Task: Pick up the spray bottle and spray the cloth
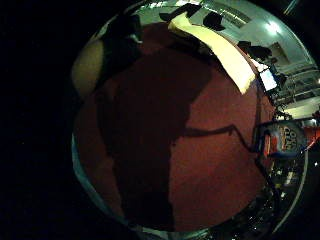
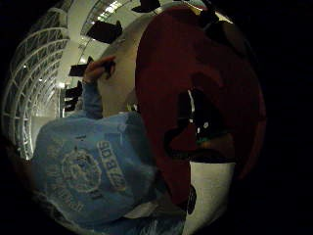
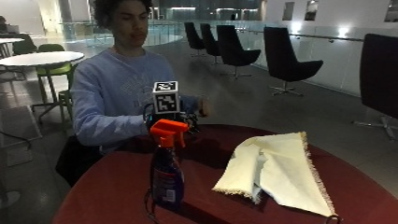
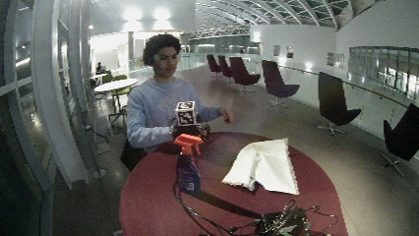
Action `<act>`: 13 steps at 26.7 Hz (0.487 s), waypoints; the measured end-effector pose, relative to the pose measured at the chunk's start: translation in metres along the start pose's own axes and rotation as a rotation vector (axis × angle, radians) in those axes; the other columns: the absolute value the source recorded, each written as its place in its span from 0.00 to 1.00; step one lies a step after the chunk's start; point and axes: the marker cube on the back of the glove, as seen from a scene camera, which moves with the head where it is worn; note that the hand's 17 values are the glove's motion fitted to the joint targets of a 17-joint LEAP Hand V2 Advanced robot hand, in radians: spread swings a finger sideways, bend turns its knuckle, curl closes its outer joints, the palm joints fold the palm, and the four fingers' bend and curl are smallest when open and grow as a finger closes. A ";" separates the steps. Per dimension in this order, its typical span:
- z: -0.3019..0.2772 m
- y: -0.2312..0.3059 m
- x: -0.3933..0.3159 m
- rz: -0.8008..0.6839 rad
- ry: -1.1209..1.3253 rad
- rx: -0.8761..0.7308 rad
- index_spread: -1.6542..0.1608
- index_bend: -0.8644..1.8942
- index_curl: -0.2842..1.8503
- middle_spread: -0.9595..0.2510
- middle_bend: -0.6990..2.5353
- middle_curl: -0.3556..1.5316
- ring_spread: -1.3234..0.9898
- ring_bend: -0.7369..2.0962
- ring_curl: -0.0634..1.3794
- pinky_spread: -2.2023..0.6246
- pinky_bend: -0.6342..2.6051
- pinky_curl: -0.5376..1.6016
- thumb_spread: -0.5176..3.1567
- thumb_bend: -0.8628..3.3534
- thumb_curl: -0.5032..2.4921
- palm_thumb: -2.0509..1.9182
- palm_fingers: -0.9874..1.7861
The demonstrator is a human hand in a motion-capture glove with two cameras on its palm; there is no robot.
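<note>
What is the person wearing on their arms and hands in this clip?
Both arms are in the long sleeves of a light blue sweatshirt with a faint chest print. The right hand wears a black glove; the left hand is bare.

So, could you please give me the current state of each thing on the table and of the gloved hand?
spray bottle: upright on the table, orange trigger on top, not held.
cloth: lying crumpled and partly folded on the table, apart from the bottle.
gloved right hand: raised above the table behind the bottle, holding nothing; fingers unclear.
table: round, dark red, bearing bottle and cloth.
</note>
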 end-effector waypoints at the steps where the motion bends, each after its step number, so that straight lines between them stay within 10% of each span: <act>1: 0.000 -0.002 0.001 0.002 0.001 -0.002 0.81 0.40 0.17 0.77 0.34 0.24 0.58 0.38 0.10 0.82 0.27 0.28 0.25 0.29 0.20 0.65 0.62; 13: -0.002 -0.039 -0.004 0.018 0.000 -0.026 0.73 0.36 0.22 0.76 0.34 0.31 0.58 0.39 0.19 0.85 0.27 0.34 0.39 0.29 0.24 0.67 0.57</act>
